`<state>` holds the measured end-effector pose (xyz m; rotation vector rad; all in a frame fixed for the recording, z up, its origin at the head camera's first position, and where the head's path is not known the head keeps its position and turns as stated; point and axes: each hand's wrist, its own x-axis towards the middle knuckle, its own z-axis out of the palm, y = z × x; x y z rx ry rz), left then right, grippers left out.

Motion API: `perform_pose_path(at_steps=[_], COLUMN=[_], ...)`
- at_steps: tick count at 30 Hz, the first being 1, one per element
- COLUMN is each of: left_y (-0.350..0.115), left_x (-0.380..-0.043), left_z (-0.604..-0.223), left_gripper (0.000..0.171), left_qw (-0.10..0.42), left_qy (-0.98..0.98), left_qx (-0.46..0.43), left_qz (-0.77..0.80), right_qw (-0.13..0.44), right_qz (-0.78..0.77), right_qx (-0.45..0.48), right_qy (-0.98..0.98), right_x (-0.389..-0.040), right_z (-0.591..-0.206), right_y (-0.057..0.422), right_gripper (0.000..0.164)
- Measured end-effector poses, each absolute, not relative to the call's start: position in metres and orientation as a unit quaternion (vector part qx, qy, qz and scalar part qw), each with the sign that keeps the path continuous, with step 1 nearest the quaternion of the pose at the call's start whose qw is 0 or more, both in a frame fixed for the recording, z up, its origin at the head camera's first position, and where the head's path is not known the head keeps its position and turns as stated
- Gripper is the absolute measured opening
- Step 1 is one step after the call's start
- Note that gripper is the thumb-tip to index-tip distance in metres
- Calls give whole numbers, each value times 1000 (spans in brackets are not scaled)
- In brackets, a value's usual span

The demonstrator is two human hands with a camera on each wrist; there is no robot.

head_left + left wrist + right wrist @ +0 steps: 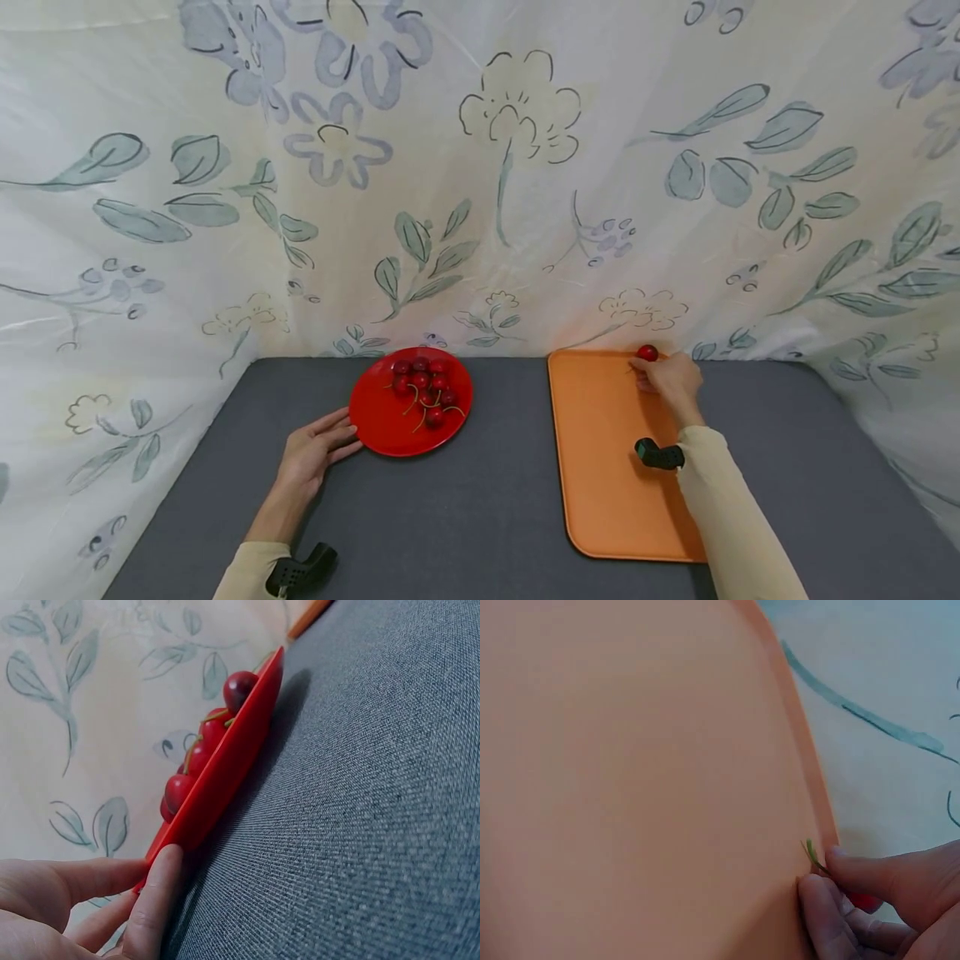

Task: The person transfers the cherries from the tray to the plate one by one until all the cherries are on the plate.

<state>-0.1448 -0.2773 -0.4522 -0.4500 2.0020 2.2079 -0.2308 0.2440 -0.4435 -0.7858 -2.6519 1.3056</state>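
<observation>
On the left, a red plate (371,417) carries a cluster of red cherries (421,381), several with green stems. My left hand (306,457) pinches its near-left rim; the left wrist view shows fingers (154,900) on both sides of the edge. At the far side of the orange tray (607,492), my right hand (677,387) holds a single cherry (648,353) between thumb and fingers. Its short green stem (813,855) pokes out over the tray in the right wrist view, where the fingers mostly cover the fruit.
A dark grey cloth surface (480,500) lies under plate and tray. Behind it hangs a pale floral curtain (517,208), close to the tray's far edge and the right hand. Black wrist devices (300,571) sit on both forearms.
</observation>
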Motion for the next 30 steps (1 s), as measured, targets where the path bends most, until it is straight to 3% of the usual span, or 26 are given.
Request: perform_pose_path(at_steps=[10, 22, 30], left_y=[-277, -276, -275], left_x=[-144, -143, -143], left_z=[-451, -452, -454], left_gripper=[52, 51, 51], left_qw=[65, 61, 56], left_qy=[660, 665, 668], left_qx=[-151, -154, -153], left_qz=[733, 728, 726], right_qw=[81, -10, -21], right_qz=[327, 559, 644], right_qx=[-245, -224, -193], right_qy=[-909, -798, -740], right_x=[-228, -223, -216], right_z=[-442, -438, -435], right_y=[247, 255, 249], right_gripper=[44, 41, 40])
